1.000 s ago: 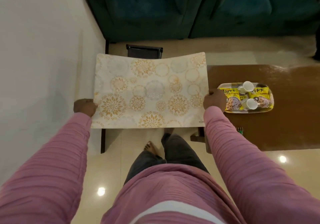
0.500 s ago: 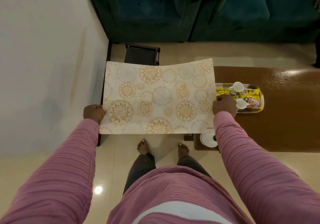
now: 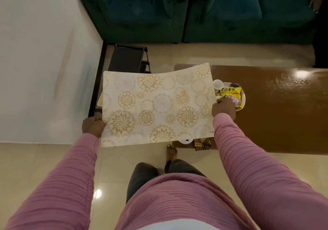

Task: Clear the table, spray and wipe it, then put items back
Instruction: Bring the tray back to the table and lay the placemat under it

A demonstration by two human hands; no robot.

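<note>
1. At opposite edges of the patterned mat (image 3: 156, 105), the left hand (image 3: 93, 125) and right hand (image 3: 224, 108) each grip it, holding it level.
2. Its right end overlaps the left end of the brown table (image 3: 284, 116).
3. Beside the right hand, a tray (image 3: 243, 99) holds a yellow packet (image 3: 230, 92).

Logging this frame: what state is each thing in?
Placemat: held in the air, slightly bowed, partly over the table's left end.
Left hand: grips placemat's left edge.
Right hand: grips its right edge.
Tray: resting on table, loaded with snack packet and cup.
</note>
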